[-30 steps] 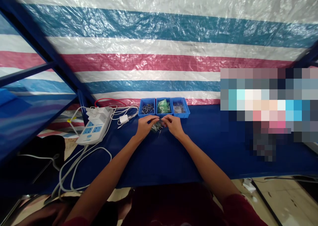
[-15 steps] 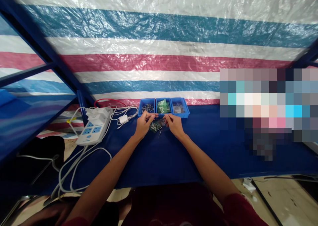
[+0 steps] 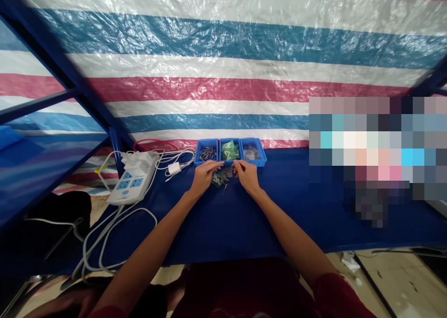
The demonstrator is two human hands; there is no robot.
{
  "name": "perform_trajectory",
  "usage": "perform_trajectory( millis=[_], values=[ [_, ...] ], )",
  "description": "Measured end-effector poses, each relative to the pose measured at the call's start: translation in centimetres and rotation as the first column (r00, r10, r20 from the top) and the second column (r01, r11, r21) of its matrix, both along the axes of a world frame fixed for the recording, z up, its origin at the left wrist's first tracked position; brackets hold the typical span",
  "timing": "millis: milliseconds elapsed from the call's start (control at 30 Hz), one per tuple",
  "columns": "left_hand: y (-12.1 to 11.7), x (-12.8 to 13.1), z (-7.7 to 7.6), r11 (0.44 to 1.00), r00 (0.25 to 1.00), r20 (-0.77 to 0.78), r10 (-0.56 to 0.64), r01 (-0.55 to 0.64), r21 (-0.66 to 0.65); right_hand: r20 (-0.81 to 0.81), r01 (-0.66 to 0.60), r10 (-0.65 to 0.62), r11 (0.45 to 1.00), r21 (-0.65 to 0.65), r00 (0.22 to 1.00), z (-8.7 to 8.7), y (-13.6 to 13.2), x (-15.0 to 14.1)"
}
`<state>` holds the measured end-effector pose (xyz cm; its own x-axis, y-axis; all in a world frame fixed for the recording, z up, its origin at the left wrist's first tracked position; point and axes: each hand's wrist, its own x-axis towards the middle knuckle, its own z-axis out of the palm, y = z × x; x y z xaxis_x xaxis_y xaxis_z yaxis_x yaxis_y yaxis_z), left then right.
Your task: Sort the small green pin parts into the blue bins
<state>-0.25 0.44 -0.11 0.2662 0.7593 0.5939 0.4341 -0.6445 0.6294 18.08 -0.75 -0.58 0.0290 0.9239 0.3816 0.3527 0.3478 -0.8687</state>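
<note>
Just in front of the small bins, my left hand (image 3: 203,176) is closed with thumb and forefinger together, and a thin, light-coloured piece (image 3: 221,164) sticks out at its fingertips. My right hand (image 3: 247,175) is pinched a short way to the right; what it holds, if anything, is too small to make out. Between and below both hands lies a small heap of green and silvery parts (image 3: 220,178), partly hidden by the fingers. One slim metal part (image 3: 225,186) lies apart, nearer to me.
Three blue bins stand in a row: dark and silvery slim parts in the left bin (image 3: 198,162), green pieces in the middle bin (image 3: 220,141), clear-looking pieces in the right bin (image 3: 263,161). A white power strip (image 3: 127,187) and cables (image 3: 101,234) lie left on the blue table (image 3: 223,234).
My left fingers have closed further and turned slightly, with the thin piece now showing at their tips. My right hand has barely moved.
</note>
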Motion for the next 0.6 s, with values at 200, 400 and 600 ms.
perform_trajectory(
  millis=[200,400,600],
  values=[
    [-0.07,0.17,-0.13,0.991,0.999,0.038,0.001,0.004,-0.134,-0.008,-0.069,0.069,0.996,0.057,0.998,-0.24,0.12,-0.07],
    [-0.19,0.18,0.01,0.979,0.998,0.014,-0.061,0.063,-0.192,0.003,-0.166,0.167,0.982,0.087,0.986,-0.48,0.18,-0.38],
    [-0.47,0.31,0.22,0.971,0.997,0.049,-0.067,0.076,-0.227,0.013,-0.185,0.184,0.98,0.08,0.983,-0.27,-0.05,-0.39]
  ],
)
